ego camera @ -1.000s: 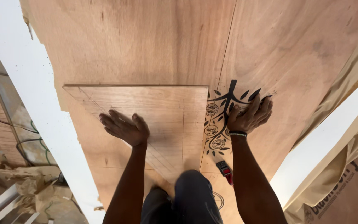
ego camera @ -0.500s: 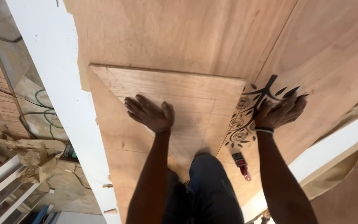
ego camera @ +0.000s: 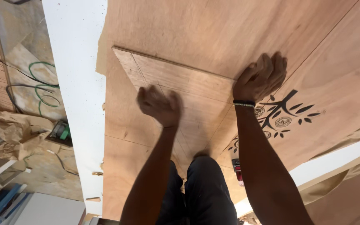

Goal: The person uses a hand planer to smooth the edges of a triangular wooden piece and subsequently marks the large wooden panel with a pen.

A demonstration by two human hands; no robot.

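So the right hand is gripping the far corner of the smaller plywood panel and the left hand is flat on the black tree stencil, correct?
Not quite. In the head view the left hand is over the smaller plywood panel, not on the black tree stencil, which lies on the right. The right hand is at the panel's far corner, as you said.

A woodworking site: large plywood sheets (ego camera: 230, 37), loose cables (ego camera: 42, 89) and crumpled brown paper (ego camera: 13, 133) on the floor.

Reddish-brown plywood sheet (ego camera: 230, 37) bears a black tree stamp (ego camera: 286, 114); white beam (ego camera: 78, 83).
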